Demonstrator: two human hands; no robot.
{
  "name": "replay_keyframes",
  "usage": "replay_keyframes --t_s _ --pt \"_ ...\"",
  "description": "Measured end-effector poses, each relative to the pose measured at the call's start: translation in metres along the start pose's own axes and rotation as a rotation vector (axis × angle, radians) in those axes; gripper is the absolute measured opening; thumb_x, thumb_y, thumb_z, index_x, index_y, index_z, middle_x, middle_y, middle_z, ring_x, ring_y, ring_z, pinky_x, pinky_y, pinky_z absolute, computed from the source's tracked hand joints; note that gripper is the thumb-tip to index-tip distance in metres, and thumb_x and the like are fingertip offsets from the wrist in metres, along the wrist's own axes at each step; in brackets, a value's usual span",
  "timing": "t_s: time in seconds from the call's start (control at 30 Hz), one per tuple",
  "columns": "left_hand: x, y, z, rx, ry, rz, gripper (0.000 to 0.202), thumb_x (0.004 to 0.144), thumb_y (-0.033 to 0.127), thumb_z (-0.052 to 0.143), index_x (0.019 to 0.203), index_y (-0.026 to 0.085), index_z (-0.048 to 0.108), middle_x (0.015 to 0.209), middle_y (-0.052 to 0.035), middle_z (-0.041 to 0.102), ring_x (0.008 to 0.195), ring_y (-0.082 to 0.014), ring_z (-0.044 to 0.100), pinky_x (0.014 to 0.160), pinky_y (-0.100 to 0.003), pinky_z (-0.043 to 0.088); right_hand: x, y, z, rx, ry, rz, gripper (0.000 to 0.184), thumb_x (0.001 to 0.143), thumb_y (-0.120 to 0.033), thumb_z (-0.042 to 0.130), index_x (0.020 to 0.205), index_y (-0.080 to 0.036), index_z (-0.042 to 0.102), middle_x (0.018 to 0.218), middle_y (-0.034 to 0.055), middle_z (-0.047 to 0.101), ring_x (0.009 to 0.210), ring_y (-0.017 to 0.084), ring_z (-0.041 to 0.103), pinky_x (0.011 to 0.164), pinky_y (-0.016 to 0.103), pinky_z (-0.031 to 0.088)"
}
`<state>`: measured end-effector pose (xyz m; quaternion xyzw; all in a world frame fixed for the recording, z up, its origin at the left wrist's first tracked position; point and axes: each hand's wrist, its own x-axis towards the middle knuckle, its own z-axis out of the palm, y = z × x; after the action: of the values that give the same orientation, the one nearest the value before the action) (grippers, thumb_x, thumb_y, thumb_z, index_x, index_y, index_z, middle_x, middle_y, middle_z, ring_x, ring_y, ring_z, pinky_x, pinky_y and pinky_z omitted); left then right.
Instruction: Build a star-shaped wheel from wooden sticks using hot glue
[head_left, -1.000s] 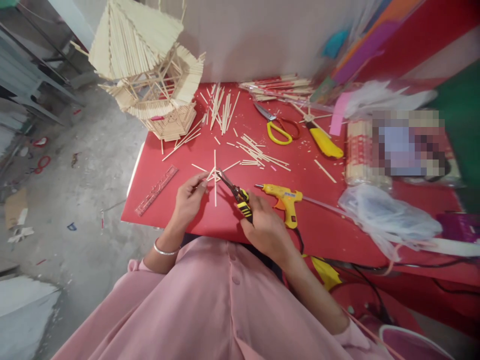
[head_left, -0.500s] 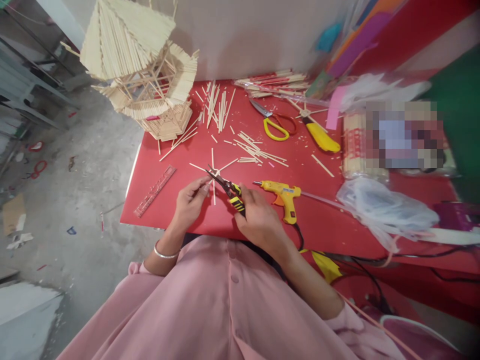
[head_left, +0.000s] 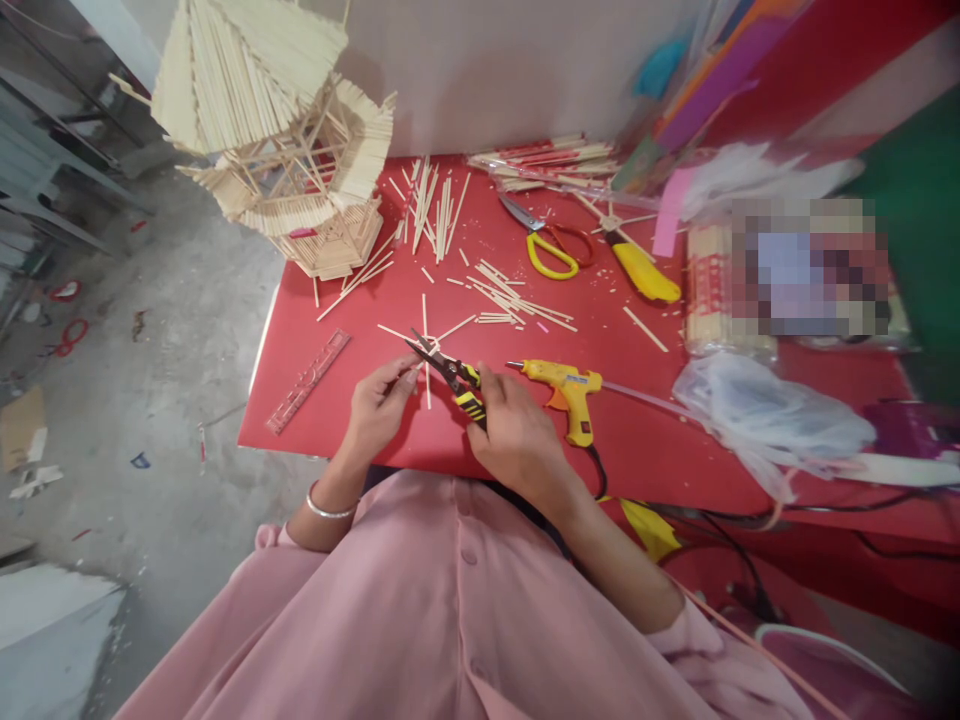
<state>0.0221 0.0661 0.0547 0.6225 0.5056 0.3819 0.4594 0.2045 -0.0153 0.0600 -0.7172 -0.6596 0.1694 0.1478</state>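
My right hand [head_left: 517, 440] grips the yellow-and-black handles of a pair of cutters [head_left: 447, 369], whose jaws point up-left at a star of thin wooden sticks [head_left: 426, 340] lying on the red table [head_left: 315, 430]. My left hand [head_left: 381, 400] pinches the star's lower-left part with its fingertips, right beside the cutter jaws. A silver bangle sits on my left wrist.
A yellow glue gun [head_left: 566, 390] lies just right of my right hand. Loose sticks [head_left: 502, 300], yellow scissors [head_left: 551, 250], a yellow knife [head_left: 641, 275], a ruler [head_left: 309, 380] and plastic bags [head_left: 765, 420] lie around. A stick-built house model [head_left: 277, 150] stands at the back-left corner.
The cutters' jaws have shifted left along the stick star, closer to my left fingertips. The view has dropped slightly.
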Motion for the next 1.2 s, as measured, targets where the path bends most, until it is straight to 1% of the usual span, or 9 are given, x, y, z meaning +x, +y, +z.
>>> replay_keyframes --t_s 0.27,0.4,0.5,0.6,0.67,0.77,0.9,1.07,1.2 --pt "-0.001 0.001 0.001 -0.017 0.007 0.006 0.032 0.087 0.043 0.068 0.105 0.018 0.078 0.079 -0.0027 0.073 0.07 -0.0133 0.065 0.071 -0.025 0.053 0.0 -0.001 0.001 -0.051 0.018 -0.004 0.059 0.088 -0.027 0.05 0.144 -0.008 0.047 0.119 0.0203 0.065 0.105 0.033 0.061 0.086 0.042 0.05" --pt "-0.003 0.01 0.001 0.034 0.047 0.099 0.024 0.085 0.042 0.071 0.089 0.02 0.078 0.079 -0.0027 0.073 0.069 -0.0133 0.063 0.069 -0.025 0.051 0.006 0.001 0.004 -0.029 0.022 -0.042 0.054 0.088 -0.029 0.051 0.138 -0.009 0.052 0.119 0.0203 0.066 0.108 0.034 0.061 0.093 0.045 0.047" --pt "-0.005 0.015 0.001 0.077 0.063 0.135 0.023 0.087 0.04 0.069 0.077 0.021 0.076 0.07 -0.0012 0.07 0.065 -0.0132 0.061 0.067 -0.025 0.05 0.008 0.002 0.009 0.032 0.03 -0.018 0.053 0.086 -0.027 0.053 0.136 -0.011 0.053 0.121 0.0194 0.066 0.111 0.033 0.06 0.09 0.042 0.049" --pt "-0.008 0.018 0.002 0.043 0.058 0.128 0.025 0.089 0.039 0.066 0.075 0.021 0.076 0.066 -0.0004 0.07 0.064 -0.0137 0.063 0.068 -0.025 0.051 0.007 0.003 0.013 0.086 0.011 -0.001 0.054 0.083 -0.024 0.054 0.136 -0.011 0.051 0.123 0.02 0.064 0.113 0.033 0.059 0.087 0.04 0.051" --pt "-0.008 0.021 0.002 0.018 0.042 0.12 0.026 0.089 0.04 0.065 0.074 0.021 0.075 0.064 -0.0002 0.069 0.062 -0.0135 0.062 0.066 -0.025 0.051 0.005 0.005 0.014 0.134 0.027 -0.031 0.054 0.084 -0.024 0.053 0.137 -0.01 0.05 0.123 0.0202 0.063 0.114 0.032 0.058 0.093 0.043 0.051" --pt "-0.007 0.026 0.0 -0.027 -0.017 0.077 0.034 0.087 0.045 0.066 0.066 0.02 0.07 0.063 -0.001 0.067 0.059 -0.0125 0.059 0.062 -0.024 0.049 0.004 0.009 0.014 0.218 0.086 -0.121 0.057 0.087 -0.025 0.052 0.141 -0.012 0.045 0.125 0.0198 0.06 0.119 0.032 0.056 0.101 0.049 0.048" --pt "-0.004 0.032 -0.003 -0.131 -0.124 0.004 0.044 0.083 0.051 0.071 0.056 0.017 0.064 0.057 -0.0012 0.061 0.056 -0.0101 0.052 0.059 -0.023 0.044 0.003 0.012 0.01 0.241 0.113 -0.17 0.06 0.086 -0.023 0.054 0.144 -0.017 0.041 0.126 0.0183 0.059 0.12 0.034 0.054 0.103 0.054 0.046" --pt "-0.001 0.033 -0.005 -0.277 -0.24 -0.146 0.054 0.073 0.064 0.077 0.054 0.016 0.061 0.051 0.0004 0.052 0.049 -0.0073 0.041 0.048 -0.022 0.032 0.001 0.016 0.011 0.217 0.084 -0.19 0.058 0.085 -0.021 0.053 0.142 -0.017 0.042 0.123 0.0184 0.06 0.117 0.035 0.054 0.102 0.055 0.047" --pt "-0.001 0.035 -0.007 -0.361 -0.328 -0.26 0.055 0.068 0.066 0.081 0.059 0.015 0.062 0.05 0.0025 0.049 0.044 -0.0039 0.031 0.043 -0.021 0.021 0.001 0.02 0.016 0.186 0.087 -0.166 0.054 0.085 -0.021 0.054 0.138 -0.014 0.045 0.118 0.0195 0.06 0.111 0.035 0.056 0.097 0.053 0.049"
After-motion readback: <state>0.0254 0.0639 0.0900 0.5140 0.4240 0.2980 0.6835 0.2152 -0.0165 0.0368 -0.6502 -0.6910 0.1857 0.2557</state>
